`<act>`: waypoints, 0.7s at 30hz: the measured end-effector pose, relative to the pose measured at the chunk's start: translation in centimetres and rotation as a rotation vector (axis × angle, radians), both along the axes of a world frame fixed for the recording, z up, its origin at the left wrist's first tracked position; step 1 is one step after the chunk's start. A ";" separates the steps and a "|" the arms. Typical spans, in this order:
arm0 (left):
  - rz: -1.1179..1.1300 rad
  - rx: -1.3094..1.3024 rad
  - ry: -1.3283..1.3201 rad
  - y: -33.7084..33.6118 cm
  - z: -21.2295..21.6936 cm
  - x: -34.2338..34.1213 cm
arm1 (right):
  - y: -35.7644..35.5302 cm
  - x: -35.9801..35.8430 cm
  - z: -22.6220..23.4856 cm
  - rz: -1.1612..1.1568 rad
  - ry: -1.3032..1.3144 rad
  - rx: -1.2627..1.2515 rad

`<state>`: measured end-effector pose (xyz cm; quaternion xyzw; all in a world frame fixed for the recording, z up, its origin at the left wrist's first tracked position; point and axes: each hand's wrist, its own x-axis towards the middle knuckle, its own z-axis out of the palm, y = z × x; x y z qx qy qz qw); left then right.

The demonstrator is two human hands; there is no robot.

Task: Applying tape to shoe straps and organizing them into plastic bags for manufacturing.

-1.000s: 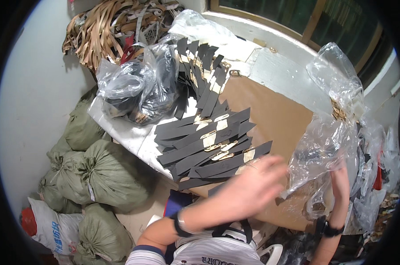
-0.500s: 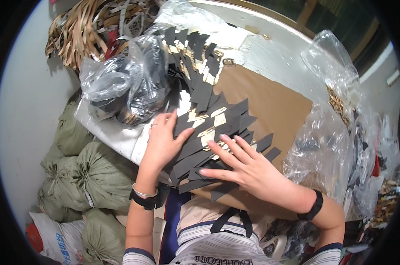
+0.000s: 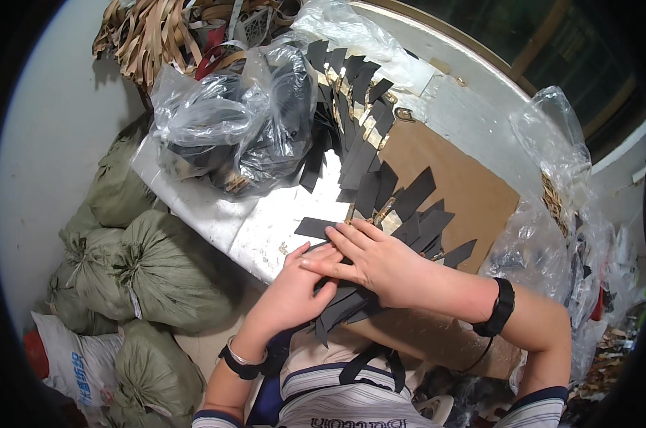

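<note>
A loose pile of black straps (image 3: 426,228) with gold metal buckles (image 3: 385,210) lies in front of me, partly over a brown board (image 3: 465,178). My right hand (image 3: 380,264) rests palm down on the pile, fingers extended. My left hand (image 3: 298,289) is at the pile's left side, its thumb apart; some of its fingers go under my right hand. Both hands are open, though what lies beneath the palms is hidden. One black strap (image 3: 314,228) sticks out to the left past my fingertips. Farther back, more buckled black straps (image 3: 359,146) overlap in a row.
A clear plastic bag of dark pieces (image 3: 237,125) sits at the table's left. Tan strips (image 3: 148,43) hang behind it. Green sacks (image 3: 170,271) crowd the left side below the table (image 3: 255,235). Clear plastic (image 3: 530,250) lies to the right. A single buckle (image 3: 404,114) rests near the board.
My hands have come together, the right moving over the left's fingers. The near straps are gathered more closely under them, and more white tabletop shows at left. The view has shifted.
</note>
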<state>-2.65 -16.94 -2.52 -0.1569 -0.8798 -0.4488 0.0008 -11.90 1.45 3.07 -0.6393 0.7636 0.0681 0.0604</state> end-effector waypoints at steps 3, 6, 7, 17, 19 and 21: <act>0.192 0.029 0.026 -1.6 0.5 -0.8 | -0.5 -0.5 -1.3 -0.071 -0.009 -0.019; 0.339 -0.188 0.068 -2.4 -0.3 -1.9 | -1.9 -0.3 0.9 -0.132 0.028 0.195; 0.300 -0.235 0.098 -2.5 -0.7 -2.2 | -2.2 -0.4 0.9 -0.151 0.061 0.228; 0.205 -0.122 0.031 0.4 1.7 3.7 | 0.2 1.9 -0.1 -0.121 -0.089 0.051; 0.206 -0.142 0.027 0.9 1.6 4.0 | 0.3 2.0 0.6 -0.114 -0.046 0.161; 0.209 -0.053 -0.017 1.0 1.9 3.7 | 0.5 2.4 0.0 -0.124 -0.049 0.120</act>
